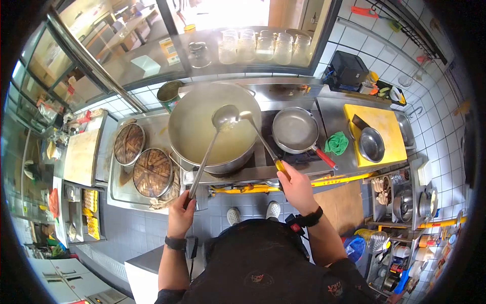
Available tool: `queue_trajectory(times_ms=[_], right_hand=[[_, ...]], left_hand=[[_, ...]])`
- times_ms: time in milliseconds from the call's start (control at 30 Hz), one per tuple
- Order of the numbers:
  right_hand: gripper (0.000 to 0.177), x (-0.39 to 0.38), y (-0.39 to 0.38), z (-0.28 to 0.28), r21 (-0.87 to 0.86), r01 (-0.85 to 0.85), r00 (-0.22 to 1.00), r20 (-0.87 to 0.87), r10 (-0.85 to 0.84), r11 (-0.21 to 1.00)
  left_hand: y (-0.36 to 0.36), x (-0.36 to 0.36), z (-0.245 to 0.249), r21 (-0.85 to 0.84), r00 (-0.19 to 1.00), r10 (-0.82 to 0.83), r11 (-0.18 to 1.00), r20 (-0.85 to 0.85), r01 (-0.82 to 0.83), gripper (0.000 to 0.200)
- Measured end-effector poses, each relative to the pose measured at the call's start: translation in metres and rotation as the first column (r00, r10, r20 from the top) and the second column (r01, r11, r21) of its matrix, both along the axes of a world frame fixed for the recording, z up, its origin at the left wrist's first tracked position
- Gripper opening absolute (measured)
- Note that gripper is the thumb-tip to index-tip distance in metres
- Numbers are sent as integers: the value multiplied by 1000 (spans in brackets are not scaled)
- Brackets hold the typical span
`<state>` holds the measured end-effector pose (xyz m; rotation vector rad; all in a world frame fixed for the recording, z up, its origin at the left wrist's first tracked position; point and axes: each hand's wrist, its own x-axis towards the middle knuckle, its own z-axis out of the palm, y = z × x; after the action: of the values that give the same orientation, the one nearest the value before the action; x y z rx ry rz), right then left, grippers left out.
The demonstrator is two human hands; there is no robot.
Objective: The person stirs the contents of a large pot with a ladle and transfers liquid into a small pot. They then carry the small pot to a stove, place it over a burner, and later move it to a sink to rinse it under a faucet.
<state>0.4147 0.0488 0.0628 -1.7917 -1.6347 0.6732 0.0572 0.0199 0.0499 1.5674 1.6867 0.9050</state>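
Note:
A large metal stockpot (174, 157) on the stove holds cloudy, pale yellow broth (202, 137). My left hand (180, 214) is closed round the long handle of a metal ladle (225, 117), whose bowl is over the broth. My right hand (297, 187) grips a long-handled utensil (260, 137) with a yellow grip. Its pale, shiny head overlaps the ladle's right rim in this view; whether it is a spoon or a spatula I cannot tell. To the right, a frying pan (295, 129) with a red handle sits on the burner.
Two round steamers (153, 172) stand left of the pot. A green cloth (336, 143) lies near a yellow cutting board (387, 121) that bears a metal bowl (371, 144) and a cleaver-like blade. Glass jars (265, 46) line the window ledge. Yellow piping (324, 181) runs along the stove's front.

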Motion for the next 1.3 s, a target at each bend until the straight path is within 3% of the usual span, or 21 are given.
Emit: queue_trajectory(times_ms=[100,333,500,600,767,833,900,1000,1233,1300], right_hand=[[43,-6,9,-1,96,23,999,-27,-20,995],[41,-3,11,-33,79,-5,999,53,1,997],[42,-2,12,-30,235,67,998,2,-69,970],[42,-3,18,-12,91,59,998,3,-59,994],[42,-2,12,-34,101,-3,996,88,-6,995],[43,-5,11,-32,106,-24,990,138,9,994],[41,-11,10,-26,154,-8,1000,17,6,988],[39,-19,18,-16,152,-26,999,-25,30,988],[38,-28,27,-22,137,-120,992,43,115,983],[38,-24,21,-18,66,-106,994,37,103,992]], left_hand=[[-1,6,5,-20,1000,16,1000,16,-16,28],[-4,1,-9,-100,992,51,994,119,-39,28],[-5,4,-6,-98,994,55,994,94,-46,29],[-4,2,-14,-117,989,71,992,131,-56,29],[-5,1,-16,-134,974,102,988,202,-76,28],[-4,3,-9,-132,985,65,990,162,-44,27],[-4,3,-13,-104,988,61,993,140,-47,27],[-4,7,-10,-60,995,50,997,85,-45,27],[-5,4,-18,97,999,36,995,-30,-32,28],[-5,3,-19,131,997,27,991,-79,-16,29]])
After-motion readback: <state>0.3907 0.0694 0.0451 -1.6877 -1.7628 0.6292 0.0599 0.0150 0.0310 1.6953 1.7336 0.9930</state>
